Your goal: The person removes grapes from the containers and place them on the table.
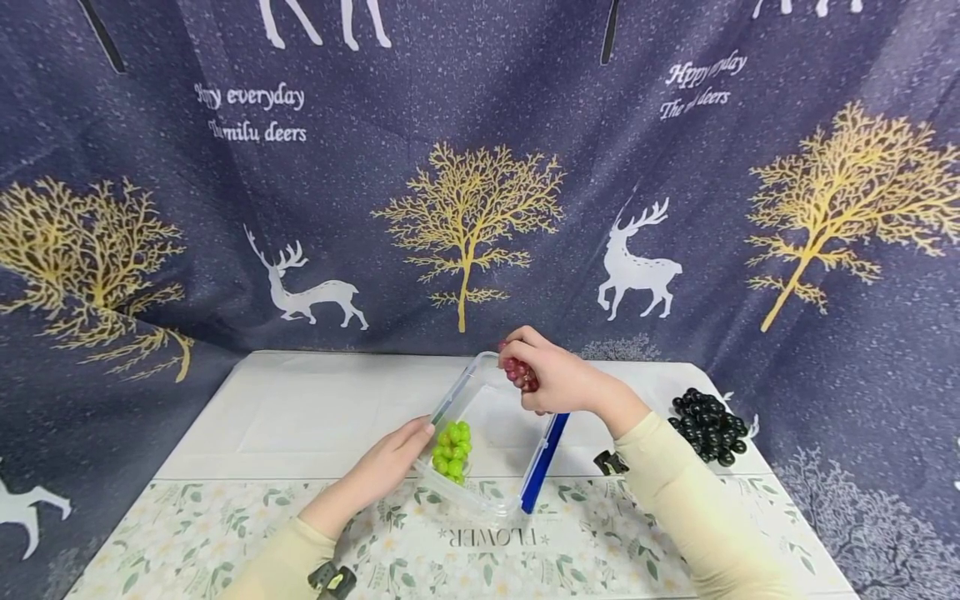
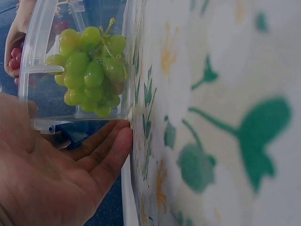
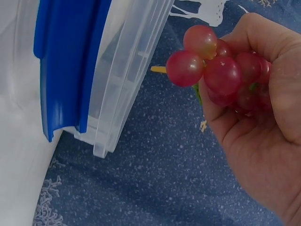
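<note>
Dark printed cloth (image 1: 337,200) behind the clear container (image 1: 471,502); flower-patterned table cover (image 1: 405,550) beneath. Red grapes (image 1: 522,377): at the container's far right rim, clamped in the right hand (image 1: 558,375). Green grapes (image 1: 452,452): inside, along the container's left wall. Left hand (image 1: 390,462): against that wall, fingers (image 2: 110,153) extended outside; cannot tell pinch from mere contact. Blue latch flap (image 1: 543,462): along the container's right side. Black grapes (image 1: 707,427): well right of the container. Watch for likely faults: splitting or shedding red grapes through overtight squeezing; tipping the container through snagging the rim.
</note>
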`<state>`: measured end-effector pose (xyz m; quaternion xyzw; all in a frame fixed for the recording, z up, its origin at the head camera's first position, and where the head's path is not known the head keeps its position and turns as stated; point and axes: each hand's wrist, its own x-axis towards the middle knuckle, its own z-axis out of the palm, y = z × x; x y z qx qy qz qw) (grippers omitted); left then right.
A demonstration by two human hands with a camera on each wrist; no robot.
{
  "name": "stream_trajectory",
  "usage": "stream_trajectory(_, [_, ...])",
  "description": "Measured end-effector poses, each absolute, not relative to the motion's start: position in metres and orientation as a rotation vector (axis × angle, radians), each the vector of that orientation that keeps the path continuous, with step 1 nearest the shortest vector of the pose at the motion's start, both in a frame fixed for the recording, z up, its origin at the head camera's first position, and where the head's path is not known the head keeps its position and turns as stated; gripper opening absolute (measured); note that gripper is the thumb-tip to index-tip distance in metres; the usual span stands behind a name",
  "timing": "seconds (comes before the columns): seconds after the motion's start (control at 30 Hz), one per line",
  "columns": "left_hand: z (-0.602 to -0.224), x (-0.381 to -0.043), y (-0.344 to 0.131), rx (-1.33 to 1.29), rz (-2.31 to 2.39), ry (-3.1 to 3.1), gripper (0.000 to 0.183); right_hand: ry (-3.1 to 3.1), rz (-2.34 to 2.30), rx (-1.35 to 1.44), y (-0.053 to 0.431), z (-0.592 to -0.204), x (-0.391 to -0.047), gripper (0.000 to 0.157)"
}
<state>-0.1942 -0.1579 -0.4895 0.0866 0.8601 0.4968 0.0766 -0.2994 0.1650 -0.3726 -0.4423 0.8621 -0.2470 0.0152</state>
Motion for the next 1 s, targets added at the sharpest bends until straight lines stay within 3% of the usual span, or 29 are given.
stream_trajectory(1.0, [-0.492, -0.196, -0.159, 0.266, 1.489, 2.572, 0.072, 2.773, -0.895, -1.203, 0.213, -0.371, -0.301, 0.055])
